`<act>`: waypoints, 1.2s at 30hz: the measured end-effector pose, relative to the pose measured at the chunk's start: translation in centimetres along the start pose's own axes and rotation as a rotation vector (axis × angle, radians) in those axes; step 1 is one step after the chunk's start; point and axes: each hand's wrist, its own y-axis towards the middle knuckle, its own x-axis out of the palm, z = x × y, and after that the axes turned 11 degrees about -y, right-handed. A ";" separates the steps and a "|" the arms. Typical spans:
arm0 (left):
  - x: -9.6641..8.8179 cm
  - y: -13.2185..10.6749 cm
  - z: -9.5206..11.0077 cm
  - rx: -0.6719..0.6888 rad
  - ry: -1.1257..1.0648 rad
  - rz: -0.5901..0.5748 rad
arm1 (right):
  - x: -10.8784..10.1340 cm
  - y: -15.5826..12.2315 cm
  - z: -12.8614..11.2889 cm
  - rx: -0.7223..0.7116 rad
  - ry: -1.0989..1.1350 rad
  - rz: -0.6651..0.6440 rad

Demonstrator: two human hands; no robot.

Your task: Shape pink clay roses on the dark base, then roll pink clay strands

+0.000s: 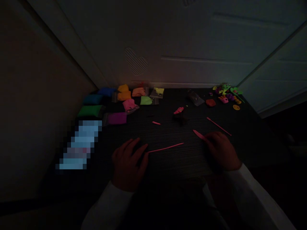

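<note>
My right hand (pixel 221 150) is closed around the handle of a pink modelling knife (pixel 198 134), its blade pointing up and left over the dark table. My left hand (pixel 130 163) lies palm down with its fingers apart. By its thumb and index finger is the left end of a long thin pink clay strand (pixel 166 148); I cannot tell whether they touch. Beyond the strand lie a short pink clay piece (pixel 156 123) and a pink, bumpy clay shape (pixel 178 110) beside something dark. A thin pink modelling stick (pixel 218 126) rests just past my right hand.
Packets of coloured clay, such as a purple one (pixel 117 118) and a green one (pixel 90 111), line the back left. A lit, blurred screen (pixel 80 145) is at left. Small clay flowers (pixel 225 92), a red lump (pixel 210 102) and a clear bag (pixel 196 98) sit back right.
</note>
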 end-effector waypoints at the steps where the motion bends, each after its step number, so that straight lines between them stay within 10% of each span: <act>1: 0.0 0.0 0.0 -0.002 0.001 -0.001 | -0.2 0.2 -0.1 0.014 0.016 -0.018; 11: -0.4 1.3 1.6 -0.033 -0.138 -0.001 | -3.9 2.8 -3.1 -0.190 0.442 -0.309; 21: 0.2 6.5 7.0 -0.073 -0.350 -0.457 | -5.2 4.4 -5.2 -0.358 0.424 -0.370; 36: 2.2 4.0 5.2 0.007 -0.182 -0.169 | -2.5 4.8 -3.2 -0.387 0.111 -0.403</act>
